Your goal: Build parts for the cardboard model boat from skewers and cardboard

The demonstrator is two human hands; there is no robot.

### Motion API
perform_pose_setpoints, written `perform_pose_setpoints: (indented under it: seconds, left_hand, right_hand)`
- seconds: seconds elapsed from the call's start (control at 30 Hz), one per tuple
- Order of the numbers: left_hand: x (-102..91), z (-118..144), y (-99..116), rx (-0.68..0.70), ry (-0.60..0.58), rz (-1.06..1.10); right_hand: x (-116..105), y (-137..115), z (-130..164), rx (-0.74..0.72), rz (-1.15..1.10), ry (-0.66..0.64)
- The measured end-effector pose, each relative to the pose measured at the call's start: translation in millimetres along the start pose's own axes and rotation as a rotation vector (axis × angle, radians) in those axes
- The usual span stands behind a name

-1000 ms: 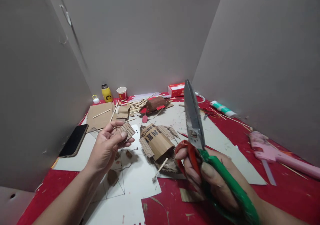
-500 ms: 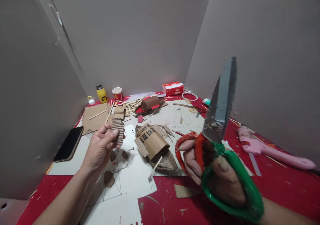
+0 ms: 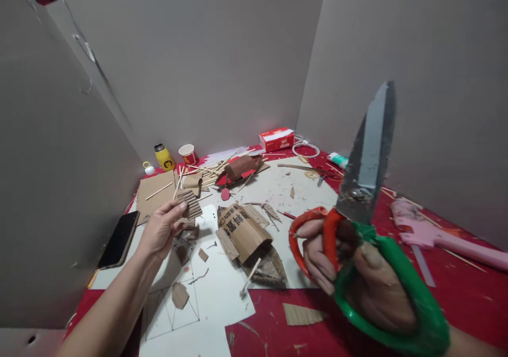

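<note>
L hand [image 3: 161,230], mid-left of frame, pinches ribbed corrugated card strip [image 3: 189,204]. R hand [image 3: 357,277], lower right, clamped thru scissors [image 3: 367,188], orange/green loops, blades shut, pointing up. Red table [image 3: 456,293], grey partition walls.

You are viewing evenly lit scene, moderate brightness, light falling from overhead. Grey walls [image 3: 222,66] reading flat, no glare. Soft shadows lying under left hand [image 3: 161,230] and beside cardboard model [image 3: 242,232] on white sheet [image 3: 222,299]. Scissors [image 3: 367,188] blade catching dull sheen, no hard highlight. Green handle and right hand [image 3: 357,272] smearing with slight blur, near lens. Wide-angle distortion bending wall lines at edges. Far clutter staying reasonably sharp.
</note>
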State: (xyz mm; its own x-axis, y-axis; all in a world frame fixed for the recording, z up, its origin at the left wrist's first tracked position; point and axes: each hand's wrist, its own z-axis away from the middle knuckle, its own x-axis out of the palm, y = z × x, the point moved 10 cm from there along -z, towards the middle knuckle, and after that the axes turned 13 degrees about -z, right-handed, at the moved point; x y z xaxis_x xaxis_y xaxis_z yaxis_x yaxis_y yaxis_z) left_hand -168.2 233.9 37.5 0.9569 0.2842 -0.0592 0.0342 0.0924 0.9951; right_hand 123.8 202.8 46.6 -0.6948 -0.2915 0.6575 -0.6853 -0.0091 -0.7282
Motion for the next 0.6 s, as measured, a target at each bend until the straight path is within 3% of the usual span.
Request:
perform_pose_setpoints:
  seconds: [0.3, 0.6]
  left_hand:
    - [53.6, -69.7, 10.0, 0.070, -0.230, -0.274]
    - [78.5, -107.0, -3.3, 0.160, -0.283, -0.387]
  right_hand:
    - [-10.2, 6.3, -4.2, -0.006, 0.046, -0.008]
    - [-26.3, 16.0, -10.1, 0.062, 0.156, 0.089]
